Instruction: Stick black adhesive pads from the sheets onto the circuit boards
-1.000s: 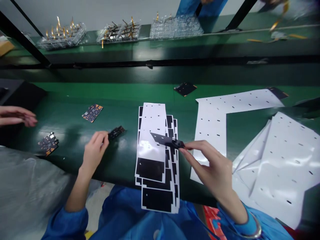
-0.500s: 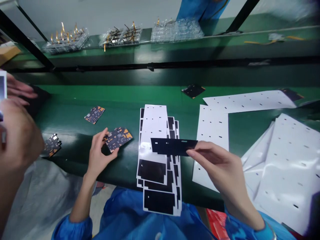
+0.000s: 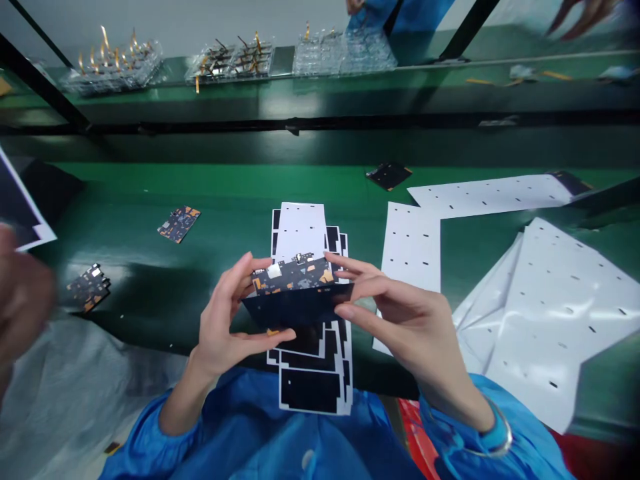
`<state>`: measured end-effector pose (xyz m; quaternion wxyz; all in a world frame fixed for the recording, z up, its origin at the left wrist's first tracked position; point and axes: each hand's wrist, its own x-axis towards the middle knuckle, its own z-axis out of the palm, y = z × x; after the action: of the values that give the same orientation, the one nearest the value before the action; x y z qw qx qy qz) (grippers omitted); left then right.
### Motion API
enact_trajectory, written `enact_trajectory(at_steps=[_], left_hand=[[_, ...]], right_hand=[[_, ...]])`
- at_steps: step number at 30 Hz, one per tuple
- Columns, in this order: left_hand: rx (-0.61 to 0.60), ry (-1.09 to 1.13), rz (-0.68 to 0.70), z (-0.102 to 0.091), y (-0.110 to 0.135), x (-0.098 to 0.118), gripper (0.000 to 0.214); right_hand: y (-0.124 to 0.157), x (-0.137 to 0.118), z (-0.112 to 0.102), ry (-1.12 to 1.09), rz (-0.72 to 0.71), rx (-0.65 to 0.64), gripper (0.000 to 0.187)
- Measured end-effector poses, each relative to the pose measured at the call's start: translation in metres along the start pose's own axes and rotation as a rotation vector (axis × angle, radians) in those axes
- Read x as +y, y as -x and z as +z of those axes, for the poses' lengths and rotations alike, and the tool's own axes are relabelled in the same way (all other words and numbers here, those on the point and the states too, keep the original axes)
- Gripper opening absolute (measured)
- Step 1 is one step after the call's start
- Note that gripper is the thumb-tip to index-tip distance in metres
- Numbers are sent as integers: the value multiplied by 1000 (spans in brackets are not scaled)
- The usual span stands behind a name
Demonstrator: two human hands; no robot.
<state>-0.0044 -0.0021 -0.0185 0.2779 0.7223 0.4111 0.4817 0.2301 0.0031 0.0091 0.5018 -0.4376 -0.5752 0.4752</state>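
The person's left hand (image 3: 223, 327) and right hand (image 3: 400, 320) are raised together just above the middle of the green surface (image 3: 125, 187), both grasping. Between them, a circuit board (image 3: 293, 275) with orange patches lies against a black sheet (image 3: 297, 308), its long edge along the sheet's upper edge. The left hand pinches the left end of the pair, and the right hand's fingers (image 3: 350, 312) grip the right end.

Directly beneath the hands is a stack of white-backed black strips (image 3: 303, 233), partly hidden by them. Three more circuit boards lie apart on the surface: one left of centre (image 3: 179, 223), one further left and lower (image 3: 87, 288), and one beyond the stack (image 3: 389, 175). Large white sheets with small dark slots (image 3: 555, 327) spread across the right side.

At the left edge, a co-worker's blurred hand (image 3: 20, 300) is beside a white-edged sheet (image 3: 15, 207). Another blurred hand (image 3: 583, 13) shows at the upper right. Clear trays of small parts (image 3: 113, 70) line a green shelf (image 3: 280, 83) along the top.
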Motion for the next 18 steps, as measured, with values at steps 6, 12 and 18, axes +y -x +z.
enact_trajectory(at_steps=[6,12,18], left_hand=[[-17,34,30,-1,-1,1,103],[-29,48,30,-3,1,2,101],[-49,56,22,-3,3,0,103]], right_hand=[[6,-1,-6,7,74,6,13],[5,-3,-8,-3,104,-1,13],[4,-4,-9,-20,135,-16,18]])
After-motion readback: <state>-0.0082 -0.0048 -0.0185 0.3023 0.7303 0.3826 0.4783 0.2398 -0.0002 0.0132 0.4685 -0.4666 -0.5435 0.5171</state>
